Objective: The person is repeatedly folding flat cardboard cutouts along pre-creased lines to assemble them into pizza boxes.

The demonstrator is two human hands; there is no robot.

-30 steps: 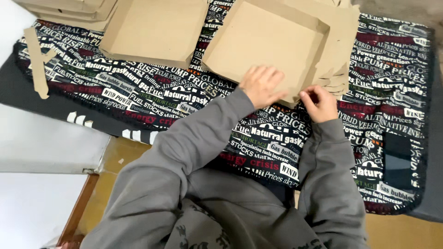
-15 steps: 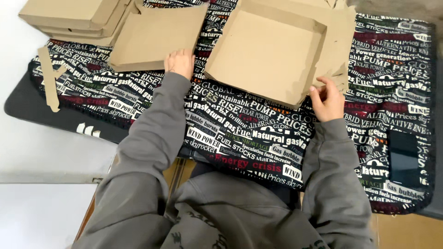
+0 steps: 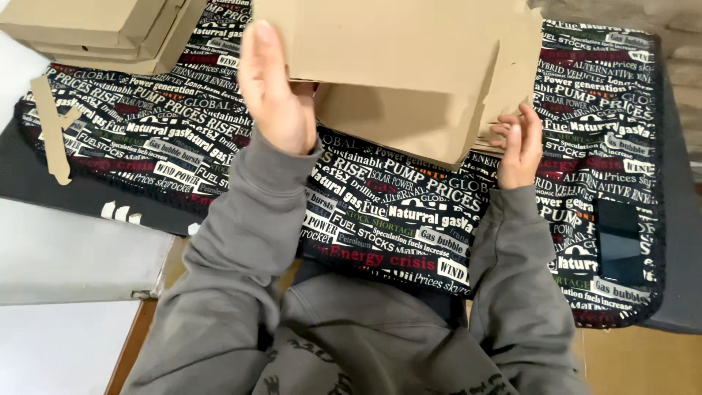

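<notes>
Printed cloth (image 3: 409, 219): black, covered in white, red and green lettering, spread over the surface; position unchanged from half a second ago, now seen closer and filling more of the view.

Flat cardboard sheet (image 3: 395, 40): raised above the cloth centre, upper part cut off by the top edge of the view. Previously lying flat on the cloth toward the upper left; now lifted and overlapping the cardboard tray.

Cardboard tray (image 3: 398, 124): on the cloth centre, right of middle, partly covered by the sheet; place unchanged.

Stack of folded cardboard boxes (image 3: 102, 29): at the cloth's upper left corner, unchanged.

Left hand (image 3: 274, 88): formerly resting at the sheet's lower edge on the cloth; now raised above the cloth, palm toward the camera, fingers (image 3: 256, 51) extended and pressed together, against the sheet's left edge. Grip on the sheet cannot be told.

Right hand (image 3: 521, 143): at the tray's right corner, as before; fingers (image 3: 504, 132) curled and slightly spread, tips touching the cardboard edges.

Cardboard offcut strip (image 3: 51, 128): on the cloth's left border, unchanged.
</notes>
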